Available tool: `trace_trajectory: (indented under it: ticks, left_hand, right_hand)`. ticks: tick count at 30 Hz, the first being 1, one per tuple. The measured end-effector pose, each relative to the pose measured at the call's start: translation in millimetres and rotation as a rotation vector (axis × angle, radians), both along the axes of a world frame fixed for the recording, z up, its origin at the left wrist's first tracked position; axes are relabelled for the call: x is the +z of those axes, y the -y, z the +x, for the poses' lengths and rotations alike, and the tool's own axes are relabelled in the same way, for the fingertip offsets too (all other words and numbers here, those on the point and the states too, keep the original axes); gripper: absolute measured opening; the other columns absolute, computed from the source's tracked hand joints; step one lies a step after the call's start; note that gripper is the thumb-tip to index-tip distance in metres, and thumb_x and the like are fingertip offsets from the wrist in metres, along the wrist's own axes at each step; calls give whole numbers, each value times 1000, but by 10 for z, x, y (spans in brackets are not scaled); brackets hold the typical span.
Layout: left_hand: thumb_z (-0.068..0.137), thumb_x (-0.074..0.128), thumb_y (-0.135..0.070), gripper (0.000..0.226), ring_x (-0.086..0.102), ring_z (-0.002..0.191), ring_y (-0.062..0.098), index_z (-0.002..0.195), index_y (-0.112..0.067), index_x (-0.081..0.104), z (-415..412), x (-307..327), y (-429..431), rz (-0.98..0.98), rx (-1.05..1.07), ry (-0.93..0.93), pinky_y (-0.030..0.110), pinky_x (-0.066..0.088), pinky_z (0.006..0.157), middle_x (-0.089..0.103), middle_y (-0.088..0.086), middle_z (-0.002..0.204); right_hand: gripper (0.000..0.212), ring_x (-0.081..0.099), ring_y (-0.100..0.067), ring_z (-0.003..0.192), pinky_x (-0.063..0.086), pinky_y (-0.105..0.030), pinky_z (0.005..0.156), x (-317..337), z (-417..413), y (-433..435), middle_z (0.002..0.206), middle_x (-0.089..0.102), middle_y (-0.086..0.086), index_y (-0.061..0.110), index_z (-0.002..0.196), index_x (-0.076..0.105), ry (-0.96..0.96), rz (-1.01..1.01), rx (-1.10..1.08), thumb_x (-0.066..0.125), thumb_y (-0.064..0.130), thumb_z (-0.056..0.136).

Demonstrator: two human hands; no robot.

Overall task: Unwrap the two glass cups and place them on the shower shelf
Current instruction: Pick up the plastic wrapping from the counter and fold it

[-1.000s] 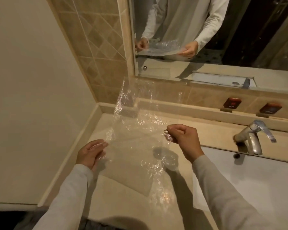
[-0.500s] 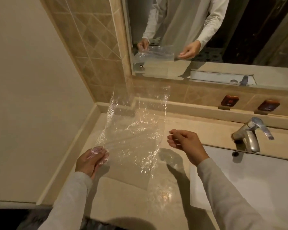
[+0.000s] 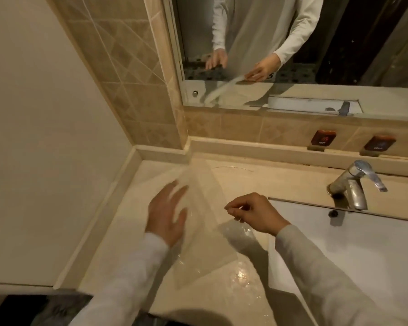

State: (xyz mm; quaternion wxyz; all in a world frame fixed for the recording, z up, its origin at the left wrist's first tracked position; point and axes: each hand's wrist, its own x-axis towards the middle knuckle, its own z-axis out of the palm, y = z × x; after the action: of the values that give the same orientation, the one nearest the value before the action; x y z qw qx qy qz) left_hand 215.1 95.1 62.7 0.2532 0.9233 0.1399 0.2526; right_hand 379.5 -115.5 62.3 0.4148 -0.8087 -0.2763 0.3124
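Observation:
A sheet of clear plastic wrap hangs blurred over the beige counter between my hands. My left hand is over its left side with fingers spread and straight, gripping nothing. My right hand has its fingers curled, and its fingertips pinch the sheet's right edge. More crumpled clear wrap lies flat and shiny on the counter below the sheet. No glass cup and no shower shelf are in view.
A white sink basin with a chrome faucet lies to the right. The mirror above reflects my hands. A tiled wall and the counter's raised edge close off the left side.
My left hand let go of the wrap's corner and spread open over the sheet. The sheet dropped from upright toward the counter. My right hand's fingertips now meet its right edge.

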Motion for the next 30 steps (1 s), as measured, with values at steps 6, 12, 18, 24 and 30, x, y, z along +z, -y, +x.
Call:
trace_trajectory:
  ticks: [6,12,18,24,30]
  left_hand:
    - [98,46,-44,26,42,136,16,113,-34,64,1033,623,270,546,-505,-503,59,-11,115,63,-10,127]
    - [95,57,-38,16,53,72,4,95,-27,69,1159,685,214,138,-533,-474,44,21,115,70,-11,85]
    - [93,59,-35,16,63,92,16,97,-24,70,1115,797,405,239,-595,-371,47,16,117,70,-10,88]
    - [77,77,-44,76,35,138,18,141,-28,41,813,512,151,-321,127,181,41,26,116,36,2,149]
    - [78,79,-37,83,66,106,26,145,-15,36,801,38,73,-1579,134,-284,39,53,89,62,8,124]
  right_hand:
    - [11,67,0,66,51,-14,61,382,272,243,78,78,8,26,94,83,38,-26,94,78,17,88]
    - [7,68,-3,67,55,-19,65,515,348,530,81,79,2,22,90,83,1,1,18,79,18,87]
    - [25,74,-5,82,59,-24,80,673,293,261,85,80,6,26,102,80,67,-27,85,83,36,80]
    - [10,76,-22,74,61,-27,66,916,254,114,85,79,-15,2,100,77,44,238,-221,71,6,93]
    - [15,75,-28,79,63,-34,71,975,-27,545,101,75,-23,-3,107,67,-164,507,-579,64,-4,93]
